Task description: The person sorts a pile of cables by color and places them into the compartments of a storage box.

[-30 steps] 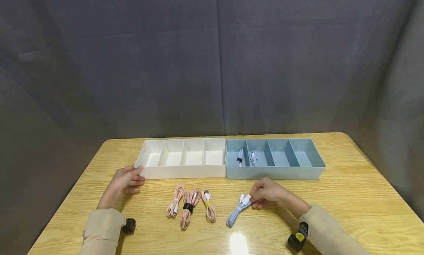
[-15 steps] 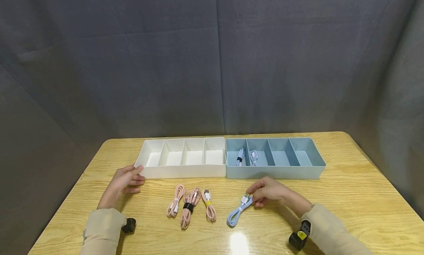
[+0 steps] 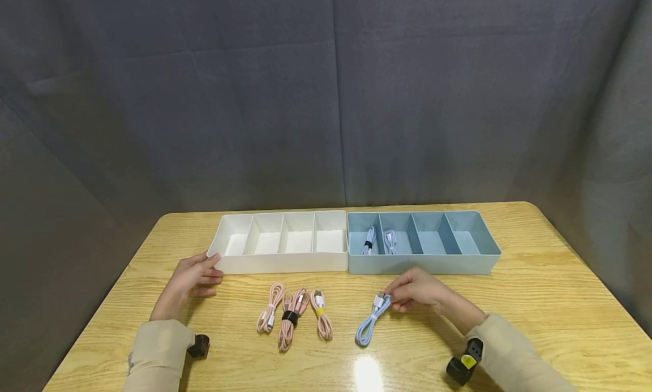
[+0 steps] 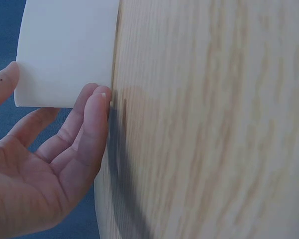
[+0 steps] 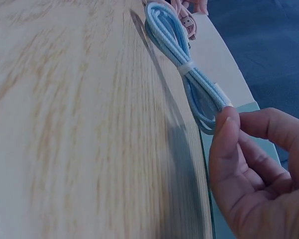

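Note:
My right hand [image 3: 415, 290] pinches a coiled light-blue charging cable [image 5: 171, 42] between thumb and index finger at its connector end. The coil hangs slanted over the table, tied with a pale band, casting a shadow. At the left, my left hand [image 3: 191, 279] holds the near left corner of a white divided storage box [image 3: 285, 264], thumb at the rim and fingers by the end wall. A blue divided storage box [image 3: 423, 265] stands end to end with it. Its leftmost compartment holds a blue cable with a black strap [image 3: 369, 242]; the second holds another blue cable [image 3: 390, 242].
Three coiled pink cables lie before the white box: one at the left [image 3: 270, 308], one with a black strap [image 3: 288, 324], one with a yellow band [image 3: 322, 318]. The wooden table [image 3: 550, 313] ends at a dark grey curtain [image 3: 254, 126].
The right hand's hold on the blue cable has settled into a pinch; the coil has come up, turned more upright and shifted slightly right. The left hand has stayed at the white box.

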Available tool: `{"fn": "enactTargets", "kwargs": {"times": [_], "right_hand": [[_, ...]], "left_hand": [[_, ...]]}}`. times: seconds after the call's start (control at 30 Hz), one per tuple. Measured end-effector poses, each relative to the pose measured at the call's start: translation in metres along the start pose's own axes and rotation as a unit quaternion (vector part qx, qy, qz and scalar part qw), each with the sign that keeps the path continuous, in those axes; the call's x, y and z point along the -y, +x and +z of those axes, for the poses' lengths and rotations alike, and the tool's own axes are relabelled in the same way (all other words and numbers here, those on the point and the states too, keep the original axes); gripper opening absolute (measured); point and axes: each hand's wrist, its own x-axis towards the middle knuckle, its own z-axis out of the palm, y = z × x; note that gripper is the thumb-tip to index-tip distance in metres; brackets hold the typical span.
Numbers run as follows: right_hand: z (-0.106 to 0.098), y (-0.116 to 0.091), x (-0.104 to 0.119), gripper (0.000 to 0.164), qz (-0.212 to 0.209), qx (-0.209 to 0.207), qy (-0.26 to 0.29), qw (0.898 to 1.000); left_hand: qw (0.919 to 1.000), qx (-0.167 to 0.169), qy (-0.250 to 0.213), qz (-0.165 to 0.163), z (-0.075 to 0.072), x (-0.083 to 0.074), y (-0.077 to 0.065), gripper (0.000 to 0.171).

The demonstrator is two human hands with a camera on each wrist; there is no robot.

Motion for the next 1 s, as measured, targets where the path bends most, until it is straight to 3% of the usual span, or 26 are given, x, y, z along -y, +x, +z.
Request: {"fn": "enactTargets", "kwargs": {"times": [0.43,0.67,0.9,1.0], "right_hand": [[-0.006,-0.005,0.004,0.026,-0.058,-0.024,-0.003,0.998],[-0.007,-0.009,0.006,0.028,-0.078,-0.065,0.025,0.995],[-0.009,-0.012,0.009,0.027,-0.101,-0.103,0.052,0.988],[-0.009,-0.013,0.011,0.026,-0.102,-0.125,0.055,0.985]], "left_hand": [[0.9999,-0.012,0.005,0.001,0.001,0.002,0.001,0.072],[1.0000,0.000,0.001,-0.005,-0.001,0.004,0.002,0.080],[0.9999,0.009,-0.005,0.012,-0.002,0.005,0.002,0.083],[1.0000,0.005,-0.006,0.002,-0.001,0.005,0.002,0.081]]}}
